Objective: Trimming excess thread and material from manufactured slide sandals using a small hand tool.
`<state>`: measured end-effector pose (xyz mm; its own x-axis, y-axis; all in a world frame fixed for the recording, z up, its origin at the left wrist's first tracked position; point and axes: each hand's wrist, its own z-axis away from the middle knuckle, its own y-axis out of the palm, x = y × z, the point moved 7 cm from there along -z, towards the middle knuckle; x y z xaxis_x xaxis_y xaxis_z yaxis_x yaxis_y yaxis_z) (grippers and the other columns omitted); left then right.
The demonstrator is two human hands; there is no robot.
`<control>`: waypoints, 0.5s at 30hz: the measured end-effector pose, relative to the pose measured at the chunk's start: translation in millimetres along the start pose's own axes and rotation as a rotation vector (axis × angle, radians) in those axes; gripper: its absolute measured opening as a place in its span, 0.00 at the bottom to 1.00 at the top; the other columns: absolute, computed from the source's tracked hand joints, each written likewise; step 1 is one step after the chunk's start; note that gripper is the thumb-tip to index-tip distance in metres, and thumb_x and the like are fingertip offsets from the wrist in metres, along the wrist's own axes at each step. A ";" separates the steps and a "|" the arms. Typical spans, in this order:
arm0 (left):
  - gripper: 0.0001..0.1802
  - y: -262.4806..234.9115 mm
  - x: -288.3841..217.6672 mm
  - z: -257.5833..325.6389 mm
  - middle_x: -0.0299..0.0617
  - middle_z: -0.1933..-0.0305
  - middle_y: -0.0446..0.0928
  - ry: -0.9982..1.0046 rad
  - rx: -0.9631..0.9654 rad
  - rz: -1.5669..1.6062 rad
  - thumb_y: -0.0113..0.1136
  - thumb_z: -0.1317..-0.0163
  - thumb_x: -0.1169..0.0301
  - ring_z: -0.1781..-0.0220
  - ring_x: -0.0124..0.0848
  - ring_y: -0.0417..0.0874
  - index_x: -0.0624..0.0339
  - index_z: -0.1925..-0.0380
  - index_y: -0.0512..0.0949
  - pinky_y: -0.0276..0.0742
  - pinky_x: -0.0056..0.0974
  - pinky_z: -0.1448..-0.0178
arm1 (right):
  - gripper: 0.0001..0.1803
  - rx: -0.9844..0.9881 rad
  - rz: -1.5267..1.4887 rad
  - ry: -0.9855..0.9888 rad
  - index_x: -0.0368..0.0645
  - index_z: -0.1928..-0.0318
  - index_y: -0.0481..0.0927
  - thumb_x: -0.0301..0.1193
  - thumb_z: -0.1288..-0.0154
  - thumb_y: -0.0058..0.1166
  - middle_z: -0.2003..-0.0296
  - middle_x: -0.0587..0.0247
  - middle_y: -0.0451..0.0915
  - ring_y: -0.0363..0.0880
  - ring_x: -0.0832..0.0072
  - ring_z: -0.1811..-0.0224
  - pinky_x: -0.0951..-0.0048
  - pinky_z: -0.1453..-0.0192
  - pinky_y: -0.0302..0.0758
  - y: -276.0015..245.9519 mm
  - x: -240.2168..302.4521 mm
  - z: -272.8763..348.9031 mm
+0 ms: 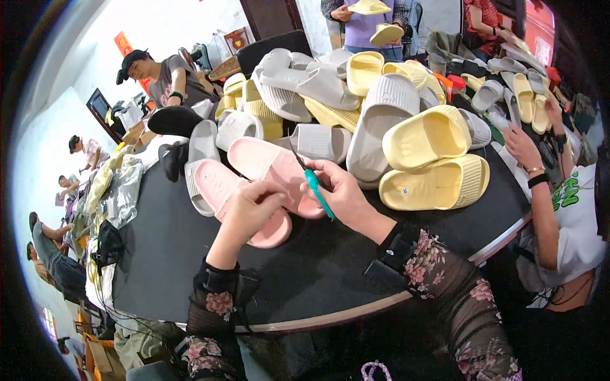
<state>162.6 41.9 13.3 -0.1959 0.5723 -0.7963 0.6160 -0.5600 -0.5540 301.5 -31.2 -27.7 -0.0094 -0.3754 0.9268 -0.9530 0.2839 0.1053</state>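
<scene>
Two pink slide slippers lie side by side on the black table in front of me, the left pink slipper [206, 178] and the right pink slipper [248, 155]. My right hand [343, 193] is closed around teal-handled snips [315, 190], whose dark pointed tip is directed up and away over the right slipper. Over the left slipper's strap is my left hand [254, 213], with thumb and forefinger pinched together. Whatever may be between those fingertips is too small or hidden to tell. My hands partly cover both pink slippers.
A heap of grey slippers [311, 82] and yellow slippers [432, 136] rises behind the pink pair. The black tabletop [318, 267] ends at a pale edge near me. A co-worker's arm [540, 190] is at the right. Clear plastic bags [127, 184] lie at the left; other people work beyond.
</scene>
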 end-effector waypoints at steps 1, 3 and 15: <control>0.06 -11.0 3.1 4.8 0.35 0.70 0.79 -0.002 -0.038 0.050 0.56 0.42 0.76 0.70 0.20 0.77 0.67 0.65 0.78 0.74 0.26 0.64 | 0.19 0.009 -0.030 0.040 0.34 0.47 0.69 0.25 0.38 0.55 0.65 0.63 0.81 0.77 0.83 0.68 0.80 0.58 0.75 8.0 7.6 0.8; 0.06 -16.0 17.9 7.8 0.35 0.70 0.78 -0.136 -0.050 0.183 0.54 0.40 0.75 0.74 0.18 0.75 0.66 0.65 0.77 0.72 0.24 0.71 | 0.24 0.059 -0.066 0.101 0.35 0.45 0.67 0.32 0.38 0.58 0.65 0.68 0.76 0.71 0.89 0.71 0.86 0.73 0.69 13.6 13.1 4.2; 0.07 -45.1 38.7 15.2 0.31 0.77 0.71 -0.177 -0.341 0.283 0.51 0.35 0.70 0.83 0.15 0.67 0.62 0.63 0.73 0.60 0.22 0.81 | 0.18 0.385 -0.486 0.504 0.37 0.49 0.66 0.35 0.34 0.50 0.71 0.65 0.74 0.76 0.80 0.74 0.81 0.79 0.73 64.5 -7.2 31.0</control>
<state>115.6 80.3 3.8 -0.0932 0.2987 -0.9498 0.8733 -0.4336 -0.2220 230.7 -37.5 -38.8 0.4843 0.0909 0.8702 -0.8538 -0.1680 0.4928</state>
